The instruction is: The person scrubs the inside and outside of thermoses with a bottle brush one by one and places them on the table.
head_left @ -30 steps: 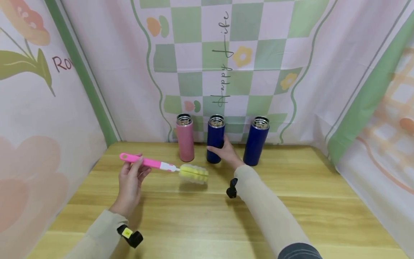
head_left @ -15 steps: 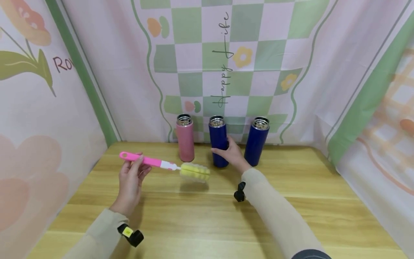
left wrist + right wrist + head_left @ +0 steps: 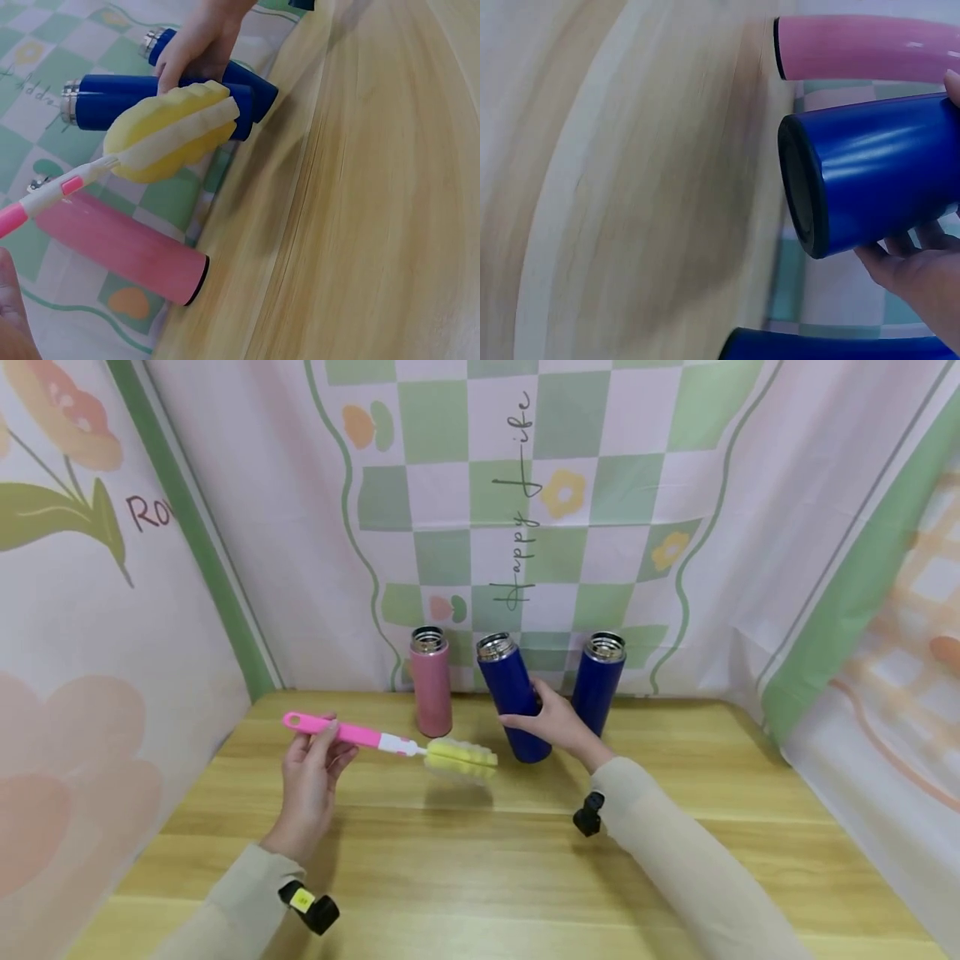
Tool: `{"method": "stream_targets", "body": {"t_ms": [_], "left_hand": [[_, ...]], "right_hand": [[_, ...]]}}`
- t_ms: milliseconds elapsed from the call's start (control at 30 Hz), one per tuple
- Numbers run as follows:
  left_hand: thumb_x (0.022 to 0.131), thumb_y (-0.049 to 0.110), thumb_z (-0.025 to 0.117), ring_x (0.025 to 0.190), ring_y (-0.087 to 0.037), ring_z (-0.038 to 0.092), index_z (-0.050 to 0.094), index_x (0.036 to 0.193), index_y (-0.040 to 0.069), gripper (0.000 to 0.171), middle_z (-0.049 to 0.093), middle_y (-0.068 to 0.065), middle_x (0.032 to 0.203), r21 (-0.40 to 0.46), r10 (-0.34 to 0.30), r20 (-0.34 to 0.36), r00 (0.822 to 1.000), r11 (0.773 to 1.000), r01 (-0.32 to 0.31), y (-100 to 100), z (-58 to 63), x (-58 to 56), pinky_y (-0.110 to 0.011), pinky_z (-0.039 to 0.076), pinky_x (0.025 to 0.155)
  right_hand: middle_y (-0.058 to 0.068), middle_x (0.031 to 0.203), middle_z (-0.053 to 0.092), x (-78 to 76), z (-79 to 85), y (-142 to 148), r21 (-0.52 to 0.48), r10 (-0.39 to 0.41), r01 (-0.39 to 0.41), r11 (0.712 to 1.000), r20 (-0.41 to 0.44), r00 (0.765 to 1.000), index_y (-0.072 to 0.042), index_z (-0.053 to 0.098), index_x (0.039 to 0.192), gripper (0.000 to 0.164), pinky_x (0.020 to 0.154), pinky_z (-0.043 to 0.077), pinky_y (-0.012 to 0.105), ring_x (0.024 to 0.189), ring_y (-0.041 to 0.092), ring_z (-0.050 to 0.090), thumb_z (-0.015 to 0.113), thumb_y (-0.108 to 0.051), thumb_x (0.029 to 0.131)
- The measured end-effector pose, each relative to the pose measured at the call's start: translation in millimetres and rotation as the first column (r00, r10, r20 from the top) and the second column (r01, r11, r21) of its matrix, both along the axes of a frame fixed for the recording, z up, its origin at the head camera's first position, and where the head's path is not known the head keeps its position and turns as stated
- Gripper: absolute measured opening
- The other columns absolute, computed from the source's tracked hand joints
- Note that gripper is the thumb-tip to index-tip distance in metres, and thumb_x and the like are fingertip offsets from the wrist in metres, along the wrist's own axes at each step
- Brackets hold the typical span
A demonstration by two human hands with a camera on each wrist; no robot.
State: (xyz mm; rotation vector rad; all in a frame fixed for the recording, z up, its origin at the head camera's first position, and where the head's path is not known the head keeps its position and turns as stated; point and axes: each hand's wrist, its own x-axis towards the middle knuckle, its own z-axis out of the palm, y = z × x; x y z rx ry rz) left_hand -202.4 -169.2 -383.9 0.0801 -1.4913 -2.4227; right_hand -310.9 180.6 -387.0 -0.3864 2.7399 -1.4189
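While your left hand (image 3: pixel 309 785) holds a pink-handled brush (image 3: pixel 393 744) between its fingers above the wooden surface (image 3: pixel 480 868) in the head view, your right hand (image 3: pixel 558 727) has its fingers curled round a tilted blue bottle (image 3: pixel 513 689), leaning left at the top, between an upright pink bottle (image 3: pixel 431 693) and a second blue bottle (image 3: pixel 598 685). From your left wrist, the brush's yellow sponge head (image 3: pixel 172 135) overlaps the tilted blue bottle, and part of your left hand shows at the edge. From your right wrist, your fingers wrap that bottle, its black base (image 3: pixel 801 187) visible, near the pink bottle.
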Motion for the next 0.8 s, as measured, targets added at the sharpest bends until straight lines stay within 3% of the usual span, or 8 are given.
{"method": "stream_targets", "body": {"t_ms": [300, 567, 800], "left_hand": [[0.104, 0.023, 0.057, 0.085, -0.012, 0.065, 0.056, 0.125, 0.010, 0.025, 0.066, -0.002, 0.097, -0.005, -0.004, -0.005, 1.000, 1.000, 0.004, 1.7, 2.6, 2.6, -0.022, 0.059, 0.086], [0.103, 0.023, 0.060, 0.083, -0.012, 0.064, 0.055, 0.121, 0.010, 0.023, 0.065, -0.002, 0.096, 0.054, 0.009, -0.036, 0.999, 0.998, -0.007, 3.0, 11.3, 2.2, -0.022, 0.060, 0.084], [0.102, 0.025, 0.062, 0.086, -0.014, 0.064, 0.055, 0.120, 0.010, 0.024, 0.062, -0.004, 0.101, 0.103, 0.040, -0.063, 0.997, 0.994, -0.034, 2.1, 19.9, 0.0, -0.021, 0.060, 0.085]], "right_hand": [[0.019, 0.138, 0.055, 20.8, 5.6, 15.7, 0.100, 0.026, -0.018, 0.995, -0.079, 0.996, -0.015, 0.036, 0.151, 0.087, 0.098, 0.051, 0.059, 0.123, 0.038, 0.055, 0.080, -0.047, 0.084], [0.019, 0.144, 0.050, 35.8, 4.1, 27.7, 0.136, 0.077, -0.055, 0.989, -0.159, 0.984, -0.016, 0.033, 0.152, 0.091, 0.095, 0.053, 0.060, 0.124, 0.039, 0.053, 0.085, -0.038, 0.081], [0.019, 0.138, 0.055, 41.8, 0.1, 37.1, 0.206, 0.105, -0.063, 0.977, -0.200, 0.974, -0.011, 0.037, 0.150, 0.086, 0.093, 0.054, 0.059, 0.118, 0.038, 0.058, 0.085, -0.031, 0.082]]}}
